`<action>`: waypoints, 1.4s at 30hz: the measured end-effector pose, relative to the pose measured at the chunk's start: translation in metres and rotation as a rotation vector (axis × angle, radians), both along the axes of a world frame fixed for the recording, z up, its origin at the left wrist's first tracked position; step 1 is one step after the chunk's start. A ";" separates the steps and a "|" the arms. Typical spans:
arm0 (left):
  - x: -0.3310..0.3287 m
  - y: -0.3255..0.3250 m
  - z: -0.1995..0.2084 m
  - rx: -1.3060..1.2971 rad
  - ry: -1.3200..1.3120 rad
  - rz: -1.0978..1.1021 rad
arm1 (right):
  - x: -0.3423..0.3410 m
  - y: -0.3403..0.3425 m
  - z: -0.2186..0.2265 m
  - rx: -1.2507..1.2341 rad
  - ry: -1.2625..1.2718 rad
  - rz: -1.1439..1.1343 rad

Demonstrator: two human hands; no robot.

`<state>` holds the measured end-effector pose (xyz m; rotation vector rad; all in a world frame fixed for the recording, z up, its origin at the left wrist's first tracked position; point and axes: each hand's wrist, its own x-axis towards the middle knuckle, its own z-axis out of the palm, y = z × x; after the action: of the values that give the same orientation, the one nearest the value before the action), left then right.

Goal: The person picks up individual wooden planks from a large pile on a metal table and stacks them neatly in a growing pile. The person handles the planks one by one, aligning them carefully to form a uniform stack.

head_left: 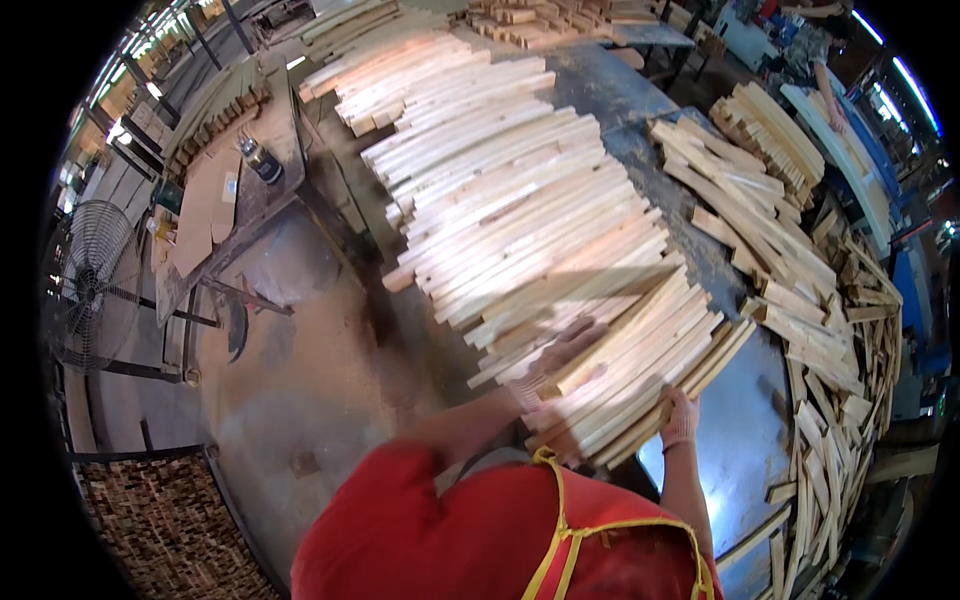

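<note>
Many pale wooden strips [530, 205] lie side by side in a long row on a metal table. At its near end, a group of strips [640, 370] sits at a slight angle to the others, close to my body. My left hand [560, 362] rests over the left part of this group, fingers stretched out and slightly blurred. My right hand [680, 415] is closed round the outer strips at the group's right side, with its fingertips partly hidden. Both hands seem to wear thin pale gloves.
Loose offcuts [820, 400] are heaped along the right, below a neater stack of boards [768, 140]. At the left stand a workbench [275, 200] with cardboard and a dark can [262, 162], and a large wire-caged fan [95, 285]. Another person's arm [828, 95] shows at the far right.
</note>
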<state>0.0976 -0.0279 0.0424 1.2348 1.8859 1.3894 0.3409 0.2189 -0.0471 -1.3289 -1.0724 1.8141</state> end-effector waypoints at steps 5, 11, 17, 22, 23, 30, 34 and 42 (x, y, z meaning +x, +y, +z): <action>-0.079 0.071 0.085 0.695 -0.840 0.231 | 0.035 -0.001 0.041 0.095 0.049 0.018; -0.124 0.126 0.143 0.699 -1.318 0.239 | -0.010 -0.016 0.099 0.064 0.258 0.328; -0.040 0.165 0.032 -0.160 -0.347 0.454 | -0.091 -0.054 0.103 -0.526 0.470 0.605; -0.015 0.101 0.002 -0.433 -0.191 0.296 | -0.111 -0.057 0.051 -0.307 0.317 0.595; -0.017 0.092 0.004 -0.436 -0.145 0.257 | -0.120 -0.062 0.043 -0.190 0.250 0.580; -0.057 0.071 0.028 -0.751 -0.008 0.219 | -0.160 -0.086 0.123 0.202 -0.557 1.288; -0.080 0.075 0.049 -0.475 -0.044 0.185 | -0.105 -0.046 0.120 0.192 -0.320 0.974; -0.244 0.068 0.100 -0.654 0.672 0.305 | 0.057 -0.018 0.055 0.079 -0.525 0.296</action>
<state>-0.1465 0.0397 0.1421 1.1650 2.7639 0.3671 0.3976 0.2007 0.0083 -1.7220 -1.6729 1.6336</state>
